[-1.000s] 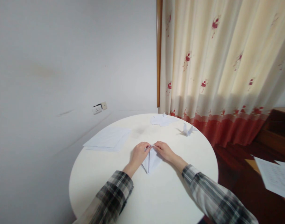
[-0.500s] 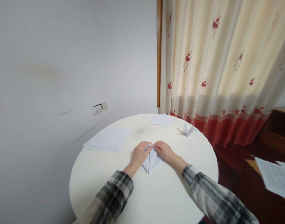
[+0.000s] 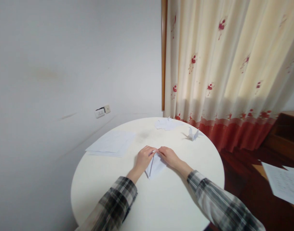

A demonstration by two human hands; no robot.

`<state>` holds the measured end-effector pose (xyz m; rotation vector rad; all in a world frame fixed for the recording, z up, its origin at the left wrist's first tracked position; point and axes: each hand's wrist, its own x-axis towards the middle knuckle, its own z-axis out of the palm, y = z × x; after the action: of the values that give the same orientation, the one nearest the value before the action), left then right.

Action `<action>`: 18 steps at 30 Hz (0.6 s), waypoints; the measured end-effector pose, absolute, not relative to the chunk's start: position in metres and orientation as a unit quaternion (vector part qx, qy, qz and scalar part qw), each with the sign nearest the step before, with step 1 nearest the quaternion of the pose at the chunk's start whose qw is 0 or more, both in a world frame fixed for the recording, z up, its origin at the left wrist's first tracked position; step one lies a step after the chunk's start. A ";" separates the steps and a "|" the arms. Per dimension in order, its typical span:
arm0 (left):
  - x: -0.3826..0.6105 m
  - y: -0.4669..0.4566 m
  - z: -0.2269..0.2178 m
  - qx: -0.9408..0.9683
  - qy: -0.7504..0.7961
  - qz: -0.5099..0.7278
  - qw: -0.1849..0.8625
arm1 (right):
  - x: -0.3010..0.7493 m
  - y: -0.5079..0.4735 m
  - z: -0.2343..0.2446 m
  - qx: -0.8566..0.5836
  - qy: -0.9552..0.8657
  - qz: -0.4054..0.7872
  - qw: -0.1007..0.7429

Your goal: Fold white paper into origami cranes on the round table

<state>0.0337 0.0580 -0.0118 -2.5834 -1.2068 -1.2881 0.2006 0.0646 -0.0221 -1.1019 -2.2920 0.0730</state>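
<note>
A folded piece of white paper [image 3: 156, 167] lies on the round white table [image 3: 161, 205], its pointed end toward me and a crease line running up from that point. My left hand [image 3: 145, 157] pinches its far end from the left, thumb and fingers pressed together. From the right, my right hand [image 3: 169, 156] grips the same far end, its fingertips almost meeting those of the left. The fingers partly cover the top of the paper. A folded paper crane [image 3: 193, 134] stands apart, beyond my right hand.
A stack of white paper sheets [image 3: 110, 143] lies at the table's left. Paper scraps [image 3: 165, 124] are at the far edge. Behind stand a wall with a socket [image 3: 100, 112] and a flowered curtain [image 3: 209, 64]. Written sheets [image 3: 281, 183] lie off to the right.
The folded paper's near point has swung slightly left, and its far end is now more covered by my fingers. Both hands keep their grip in nearly the same place.
</note>
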 end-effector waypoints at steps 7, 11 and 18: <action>0.033 0.060 -0.012 -0.810 -0.380 -0.447 0.001 | 0.199 0.068 -0.026 -0.419 -0.857 0.041 0.298; 0.034 0.062 -0.013 -0.792 -0.374 -0.482 0.000 | 0.199 0.070 -0.027 -0.420 -0.858 0.044 0.294; 0.034 0.062 -0.012 -0.786 -0.374 -0.493 -0.010 | 0.200 0.070 -0.029 -0.420 -0.858 0.023 0.294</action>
<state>0.0344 0.0620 -0.0124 -2.4836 -1.1825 -1.5586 0.1998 0.0703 -0.0287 -1.1177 -2.2849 0.0625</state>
